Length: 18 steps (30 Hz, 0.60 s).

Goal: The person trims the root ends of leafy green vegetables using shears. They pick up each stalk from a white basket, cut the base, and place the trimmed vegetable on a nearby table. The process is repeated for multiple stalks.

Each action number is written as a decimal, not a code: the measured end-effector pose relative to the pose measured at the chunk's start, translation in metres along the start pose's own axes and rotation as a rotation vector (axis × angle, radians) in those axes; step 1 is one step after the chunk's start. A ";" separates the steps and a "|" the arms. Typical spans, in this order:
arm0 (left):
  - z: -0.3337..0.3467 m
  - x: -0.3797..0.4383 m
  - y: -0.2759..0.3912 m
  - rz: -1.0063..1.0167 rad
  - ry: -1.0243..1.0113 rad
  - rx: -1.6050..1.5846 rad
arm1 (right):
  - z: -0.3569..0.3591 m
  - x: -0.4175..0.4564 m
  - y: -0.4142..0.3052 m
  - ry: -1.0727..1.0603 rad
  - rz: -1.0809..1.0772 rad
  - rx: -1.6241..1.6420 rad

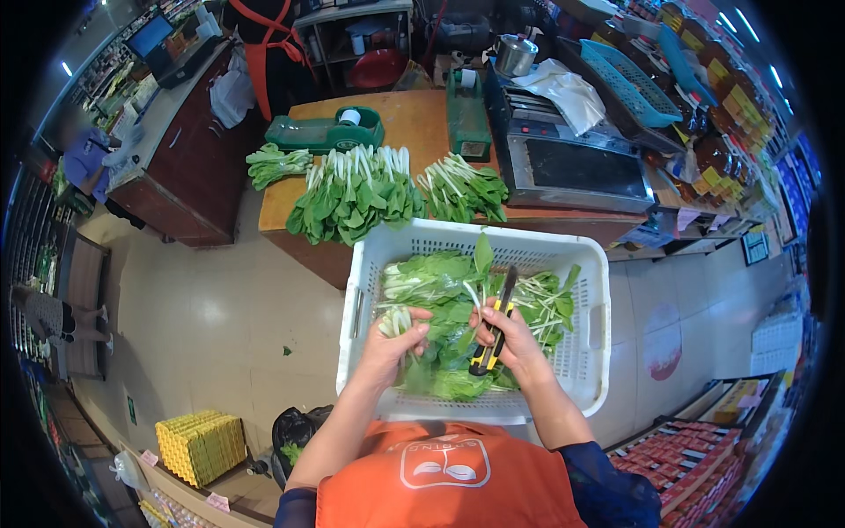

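My left hand (394, 343) grips a bunch of leafy greens (396, 321) by its pale stems, leaves hanging down. In my right hand (505, 336) is a yellow and black snap-off utility knife (491, 346), its dark blade pointing away from me. The same hand also pinches a single green stalk (482, 257) with a white stem. Both hands are over a white plastic basket (475, 231). Inside it lie bunched greens (429, 274) on the left and loose stalks (544, 303) on the right.
Beyond the basket, a wooden table (409, 112) bears stacked greens (363, 191), green tape dispensers (323, 132) and a wrapping machine (574, 165). Yellow egg trays (200, 447) and a black bag (297, 429) stand at lower left. A person in an orange apron (264, 39) stands behind the table.
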State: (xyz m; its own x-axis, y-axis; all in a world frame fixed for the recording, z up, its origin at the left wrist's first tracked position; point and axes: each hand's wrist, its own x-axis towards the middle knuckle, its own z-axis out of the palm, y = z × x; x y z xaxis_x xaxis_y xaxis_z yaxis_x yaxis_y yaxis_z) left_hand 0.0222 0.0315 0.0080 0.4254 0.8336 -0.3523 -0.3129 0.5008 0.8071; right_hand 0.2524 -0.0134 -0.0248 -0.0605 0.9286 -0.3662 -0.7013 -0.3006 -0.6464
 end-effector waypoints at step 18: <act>-0.042 -0.022 -0.003 0.207 0.052 -0.345 | -0.036 -0.008 -0.009 0.390 -0.187 -1.099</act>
State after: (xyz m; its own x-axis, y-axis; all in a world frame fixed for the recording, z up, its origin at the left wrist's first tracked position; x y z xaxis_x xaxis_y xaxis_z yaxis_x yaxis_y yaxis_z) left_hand -0.0214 0.0214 -0.0067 0.2825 0.9313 -0.2299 -0.6577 0.3625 0.6603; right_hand 0.2845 -0.0263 -0.0396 0.3329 0.9062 -0.2608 0.3236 -0.3695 -0.8710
